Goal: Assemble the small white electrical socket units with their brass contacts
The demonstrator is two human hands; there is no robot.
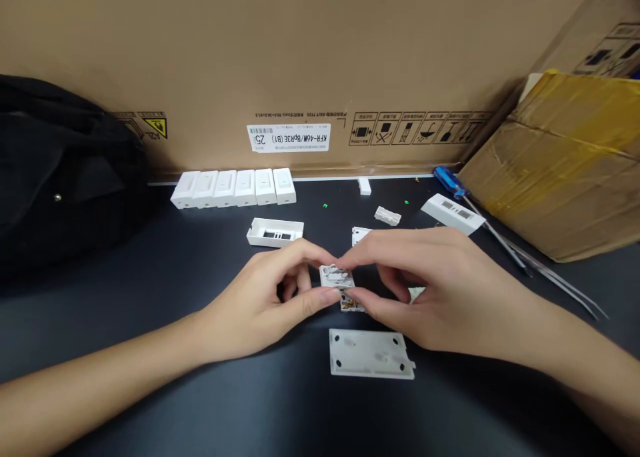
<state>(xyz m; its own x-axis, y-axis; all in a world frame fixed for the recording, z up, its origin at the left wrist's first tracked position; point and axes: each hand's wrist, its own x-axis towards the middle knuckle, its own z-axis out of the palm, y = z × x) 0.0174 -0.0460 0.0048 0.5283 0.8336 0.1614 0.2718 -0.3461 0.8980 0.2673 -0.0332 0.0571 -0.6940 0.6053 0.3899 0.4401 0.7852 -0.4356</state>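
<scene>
Between both hands is a small white plastic switch part (336, 276) with moulded ribs facing up and brass-coloured metal at its lower right. My left hand (280, 293) pinches its left side with thumb and forefinger. On the right side, my right hand (420, 283) closes its thumb and forefinger on the same part. Just below the hands lies a flat white plate (371, 354) with a hole near each corner. A white open frame (275, 233) rests beyond my left hand. Another white piece (359, 235) is partly hidden behind my right hand.
Several white switch units (235, 188) stand in a row at the back left. A blue-handled screwdriver (450, 182), tweezers (560, 277) and a white cover (453, 213) lie at right beside a taped cardboard box (560, 170). A black bag (65, 177) sits at left.
</scene>
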